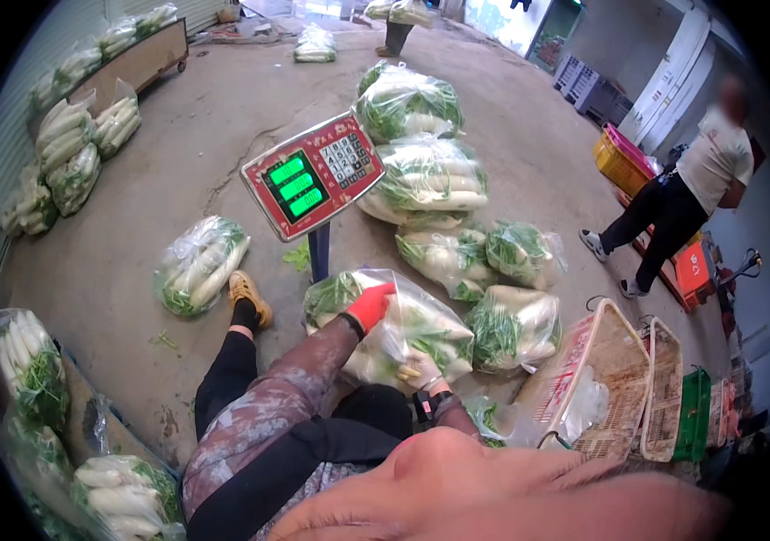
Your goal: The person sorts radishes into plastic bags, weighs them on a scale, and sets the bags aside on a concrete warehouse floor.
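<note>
Right in front of me a clear plastic bag of white radishes (434,329) with green leaves lies beneath the scale's display. My left hand (371,307), in a red glove, is closed on the upper edge of this bag; its fingertips are partly hidden. Lower down on the near side, my right hand (419,368) wears a pale glove with yellowish fingertips and pinches the plastic. A red scale display (313,174) with green lit figures and a keypad stands on a blue post (318,252) just beyond the bag. The scale's platform is hidden under the bag.
Bagged radishes (430,176) are piled beyond and right of the display; another bag (202,266) lies by my left foot. More line a cart (128,63) and the left side. Plastic baskets (605,379) stand at right. A person (696,180) walks near a pallet jack (743,263).
</note>
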A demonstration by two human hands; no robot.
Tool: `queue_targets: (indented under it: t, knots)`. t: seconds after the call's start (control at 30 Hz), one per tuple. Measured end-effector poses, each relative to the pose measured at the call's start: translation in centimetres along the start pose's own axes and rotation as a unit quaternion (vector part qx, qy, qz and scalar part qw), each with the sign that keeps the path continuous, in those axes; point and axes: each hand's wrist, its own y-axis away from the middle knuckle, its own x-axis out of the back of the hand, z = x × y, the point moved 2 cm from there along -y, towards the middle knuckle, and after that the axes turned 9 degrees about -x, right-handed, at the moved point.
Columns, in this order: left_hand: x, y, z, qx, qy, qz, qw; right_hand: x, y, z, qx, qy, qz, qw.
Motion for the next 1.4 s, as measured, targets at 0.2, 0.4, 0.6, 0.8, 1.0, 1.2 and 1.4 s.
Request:
queue_targets:
  t: [0.2,0.4,0.6,0.8,1.0,1.2,1.4]
  knots:
    - [-4.2,7.0,4.7,-0.177,-0.36,-0.077,0.913,-1.5,-7.0,1.8,-0.138,-0.491,-0.171,0.843]
    - [-5.9,12.3,3.4,-0.21,-0.706,-0.115,0.667,-4.4,-6.0,-1.0,-0.053,-0.508,-0.053,0.858]
    - [-3.4,12.2,-1.0,-0.207,-0.456,-0.038,0.865,-5.0,-4.8,-2.3,-0.074,-0.456,0.004,0.887]
    - [-1.3,10.8,-2.9,-0.173,-0.034,0.042,0.983,-4.5,-5.0,-1.1,-0.031,-0.497,0.06,0.865]
    - [-1.7,8.5,0.3,-0.056,0.081,0.18,0.979,-3.7,-5.1,-1.0,-0.046,-0.296,0.249,0.921]
    - [-0.2,5.3,1.6,0.105,0.381,0.196,0.898,-4.7,-1.1,-5.7,0.008,0.487,0.387,0.783]
    - [-2.8,3.2,1.7,-0.346,-0.556,0.056,0.753,-2.4,-1.6,-4.8,-0.022,0.239,0.186,0.953]
